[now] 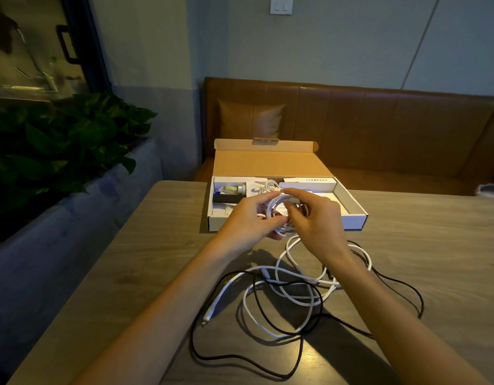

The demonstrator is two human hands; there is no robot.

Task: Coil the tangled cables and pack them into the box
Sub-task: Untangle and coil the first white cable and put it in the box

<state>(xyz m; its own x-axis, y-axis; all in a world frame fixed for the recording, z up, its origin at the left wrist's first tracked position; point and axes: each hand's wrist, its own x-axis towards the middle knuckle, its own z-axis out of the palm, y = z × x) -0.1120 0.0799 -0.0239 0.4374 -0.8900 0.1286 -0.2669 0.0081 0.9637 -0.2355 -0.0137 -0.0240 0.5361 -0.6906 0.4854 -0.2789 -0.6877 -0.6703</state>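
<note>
Seen from a head-worn camera, a person sat at a grey wood-grain table point(101, 273). At centre, the left hand point(248, 218) gripped a small coil of thin white cable point(272, 208), thumb and fingers curled round its loops. The right hand point(318, 218), at 3 o'clock of the coil, pinched the cable near the coil's top with bent fingers. The coil was held above the table, just in front of a shallow cardboard box point(354, 220) at 12 o'clock, its brown lid point(268, 162) tipped open backward. Inside the box lay white papers, a dark bar and another small white cable; finer detail was unclear. A white strand trailed from the coil toward 6 o'clock into a loose tangle of long white cable point(217, 298) and thin black cable point(192, 334) on the table between the forearms. A brown leather bench point(379, 120) stood at 1 o'clock, a leafy green plant point(59, 140) at 10 o'clock.
</note>
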